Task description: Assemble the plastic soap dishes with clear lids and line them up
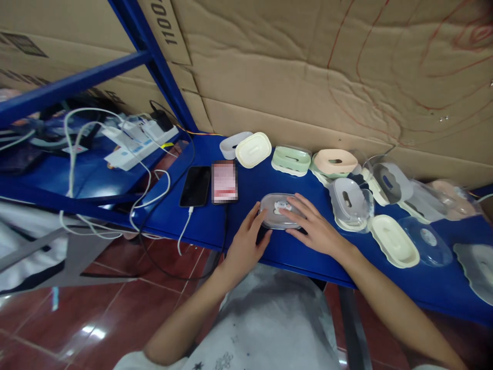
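A soap box (pixel 272 221) with a clear lid and a small white label lies on the blue table in front of me. My left hand (pixel 248 239) holds its left end, the thumb at the near edge and the fingers along the side. From the right, my right hand (pixel 314 228) is around the box with its fingers spread, some reaching over the lid to the far edge. The hands cover both ends of the box.
Behind stand a grey dish (pixel 230 147), a cream tray (pixel 253 150) and a green soap box (pixel 291 160). More trays and clear lids (pixel 425 241) crowd the right. Left are a phone (pixel 195 186), a pixelated device (pixel 224 182), cables and a power strip (pixel 140 146).
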`<act>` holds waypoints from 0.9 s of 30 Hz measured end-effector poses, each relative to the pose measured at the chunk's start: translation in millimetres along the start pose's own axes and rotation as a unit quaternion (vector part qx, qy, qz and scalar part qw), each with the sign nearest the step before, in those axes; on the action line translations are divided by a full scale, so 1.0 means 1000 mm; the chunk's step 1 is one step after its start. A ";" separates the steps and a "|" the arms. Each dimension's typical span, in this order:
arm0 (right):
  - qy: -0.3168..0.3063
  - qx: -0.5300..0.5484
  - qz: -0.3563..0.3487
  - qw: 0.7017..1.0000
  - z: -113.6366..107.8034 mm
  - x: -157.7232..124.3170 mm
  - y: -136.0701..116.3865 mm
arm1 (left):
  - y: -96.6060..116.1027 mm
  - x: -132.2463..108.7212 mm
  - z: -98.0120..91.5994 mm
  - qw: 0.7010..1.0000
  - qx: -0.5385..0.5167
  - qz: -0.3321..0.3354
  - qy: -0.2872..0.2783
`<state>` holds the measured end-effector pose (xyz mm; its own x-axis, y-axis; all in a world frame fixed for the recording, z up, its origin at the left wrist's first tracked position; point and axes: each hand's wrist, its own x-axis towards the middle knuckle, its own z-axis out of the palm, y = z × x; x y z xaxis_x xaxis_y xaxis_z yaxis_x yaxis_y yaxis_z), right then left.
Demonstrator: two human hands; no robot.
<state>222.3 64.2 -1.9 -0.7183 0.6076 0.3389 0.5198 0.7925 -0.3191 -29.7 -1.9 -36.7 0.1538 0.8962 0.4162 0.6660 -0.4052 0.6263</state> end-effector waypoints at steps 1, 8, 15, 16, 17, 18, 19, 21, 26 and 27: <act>0.000 0.001 0.002 1.000 0.000 0.000 0.000 | 0.000 0.000 0.000 1.000 0.001 0.000 0.000; 0.003 0.006 0.003 1.000 0.000 0.001 0.000 | -0.001 0.000 0.000 1.000 0.003 0.001 -0.001; 0.004 0.003 0.000 1.000 -0.001 0.001 -0.001 | -0.001 0.000 0.001 1.000 0.006 0.004 0.000; 0.004 0.003 -0.001 1.000 -0.001 0.001 -0.001 | 0.000 0.000 0.001 1.000 0.007 0.003 0.000; 0.003 0.003 -0.001 1.000 -0.001 0.001 -0.001 | 0.000 0.000 0.001 1.000 0.007 0.002 -0.001; 0.001 0.004 -0.001 1.000 0.000 0.002 -0.001 | 0.000 0.000 0.000 1.000 0.008 0.000 -0.002; -0.001 0.004 0.001 1.000 0.000 0.001 -0.001 | 0.001 0.000 0.000 1.000 0.008 -0.001 -0.003; -0.002 0.004 0.011 1.000 0.001 0.001 -0.001 | 0.001 0.001 0.000 1.000 0.008 -0.001 -0.003; 0.008 -0.001 0.064 0.998 0.005 -0.003 0.002 | 0.002 0.001 0.000 1.000 0.009 0.002 -0.003; 0.006 -0.002 0.068 0.998 0.004 -0.003 0.001 | 0.002 0.001 0.000 1.000 0.007 0.003 -0.003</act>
<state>223.5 63.0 -6.6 -0.6356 0.7104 0.3022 0.6140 0.7025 -0.3599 -28.4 -1.9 -35.4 0.1611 0.8951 0.4157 0.6757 -0.4070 0.6146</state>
